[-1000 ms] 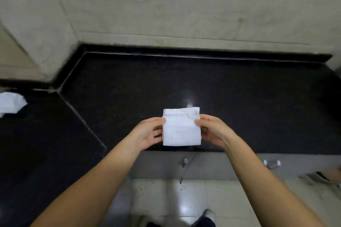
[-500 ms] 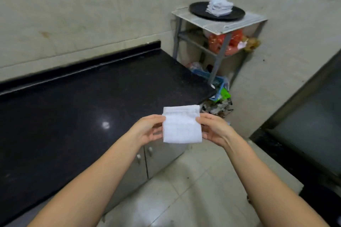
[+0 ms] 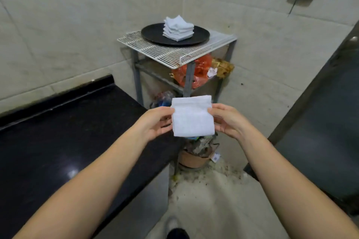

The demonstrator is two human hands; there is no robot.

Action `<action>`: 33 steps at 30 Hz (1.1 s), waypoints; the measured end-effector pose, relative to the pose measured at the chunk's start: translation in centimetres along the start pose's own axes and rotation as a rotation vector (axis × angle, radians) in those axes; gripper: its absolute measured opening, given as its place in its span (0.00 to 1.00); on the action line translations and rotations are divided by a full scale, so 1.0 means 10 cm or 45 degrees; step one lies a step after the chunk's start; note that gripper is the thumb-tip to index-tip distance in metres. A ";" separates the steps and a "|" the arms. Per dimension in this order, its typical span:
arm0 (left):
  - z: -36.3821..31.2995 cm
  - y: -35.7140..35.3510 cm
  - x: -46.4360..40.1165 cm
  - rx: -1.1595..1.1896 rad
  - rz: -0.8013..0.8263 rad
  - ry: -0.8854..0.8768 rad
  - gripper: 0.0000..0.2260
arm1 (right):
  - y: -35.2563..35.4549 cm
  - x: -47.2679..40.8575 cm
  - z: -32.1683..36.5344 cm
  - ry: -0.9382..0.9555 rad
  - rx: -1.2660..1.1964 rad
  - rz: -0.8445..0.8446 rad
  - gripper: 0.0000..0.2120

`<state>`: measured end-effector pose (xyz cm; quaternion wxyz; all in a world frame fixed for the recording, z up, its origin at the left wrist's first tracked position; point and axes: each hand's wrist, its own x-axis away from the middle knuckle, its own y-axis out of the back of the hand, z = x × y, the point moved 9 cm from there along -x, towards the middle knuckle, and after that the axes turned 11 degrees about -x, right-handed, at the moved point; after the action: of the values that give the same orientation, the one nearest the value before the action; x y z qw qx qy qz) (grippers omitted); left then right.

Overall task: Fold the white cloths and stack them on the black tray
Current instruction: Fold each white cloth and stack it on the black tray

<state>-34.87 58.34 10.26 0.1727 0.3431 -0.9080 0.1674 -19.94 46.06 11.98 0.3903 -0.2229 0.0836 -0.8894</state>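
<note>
Both hands, left hand (image 3: 155,122) and right hand (image 3: 226,120), pinch the folded white cloth (image 3: 193,116) by its side edges; the black tray (image 3: 155,34) with its stack (image 3: 178,28) lies well ahead, above the grip.

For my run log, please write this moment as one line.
both hands pinch folded white cloth | round black tray holds stack | cloth not placed

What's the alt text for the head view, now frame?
Left hand and right hand pinch a folded square white cloth by its side edges, in mid-air. Ahead, a stack of folded white cloths sits on a round black tray atop a white wire-topped rack.
</note>
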 end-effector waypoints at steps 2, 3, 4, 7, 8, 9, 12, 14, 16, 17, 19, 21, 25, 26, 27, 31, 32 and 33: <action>-0.42 -0.02 -0.41 -0.011 -0.004 -0.074 0.07 | -0.06 -0.48 0.34 0.024 0.004 0.013 0.06; -0.65 -0.04 -0.59 -0.011 -0.002 -0.116 0.07 | -0.12 -0.71 0.53 0.030 0.009 0.033 0.06; -0.89 -0.04 -0.77 -0.013 -0.001 -0.159 0.07 | -0.18 -0.94 0.72 0.039 0.022 0.056 0.05; -1.54 -0.06 -1.22 -0.033 -0.021 -0.268 0.08 | -0.33 -1.51 1.30 0.096 0.066 0.090 0.06; -1.72 -0.06 -1.34 -0.042 -0.034 -0.296 0.09 | -0.38 -1.67 1.48 0.123 0.084 0.099 0.06; -1.89 -0.06 -1.47 -0.052 -0.050 -0.320 0.09 | -0.44 -1.83 1.65 0.155 0.106 0.113 0.07; -2.36 -0.05 -1.87 -0.100 -0.127 -0.388 0.08 | -0.61 -2.32 2.12 0.251 0.243 0.185 0.04; -2.67 -0.04 -2.14 -0.135 -0.211 -0.433 0.06 | -0.71 -2.71 2.42 0.298 0.327 0.230 0.04; -2.96 -0.02 -2.42 -0.142 -0.311 -0.470 0.05 | -0.82 -3.13 2.69 0.312 0.352 0.260 0.05; -3.10 -0.01 -2.57 -0.136 -0.358 -0.485 0.05 | -0.87 -3.36 2.81 0.310 0.373 0.267 0.06; -3.35 0.02 -2.85 -0.123 -0.444 -0.504 0.07 | -1.01 -3.81 3.03 0.306 0.415 0.316 0.07; -3.53 0.09 -3.11 -0.098 -0.528 -0.491 0.08 | -1.16 -4.21 3.18 0.306 0.463 0.375 0.07; -3.60 0.26 -3.53 -0.057 -0.692 -0.411 0.09 | -1.36 -4.86 3.21 0.266 0.631 0.486 0.04; -3.56 0.30 -3.58 -0.057 -0.723 -0.390 0.09 | -1.40 -4.96 3.15 0.249 0.667 0.521 0.04; -3.50 0.34 -3.62 -0.060 -0.752 -0.367 0.09 | -1.42 -5.04 3.08 0.230 0.699 0.561 0.04; -3.21 0.47 -3.67 -0.052 -0.812 -0.295 0.10 | -1.42 -5.18 2.81 0.182 0.807 0.670 0.06; -3.16 0.48 -3.68 -0.051 -0.818 -0.283 0.09 | -1.41 -5.19 2.79 0.184 0.808 0.678 0.06; -3.11 0.49 -3.68 -0.051 -0.824 -0.274 0.08 | -1.40 -5.19 2.77 0.191 0.811 0.685 0.06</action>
<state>-6.13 95.76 21.12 0.1268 0.6257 -0.7682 0.0487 14.59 94.28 23.92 0.6508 0.0039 -0.1122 -0.7509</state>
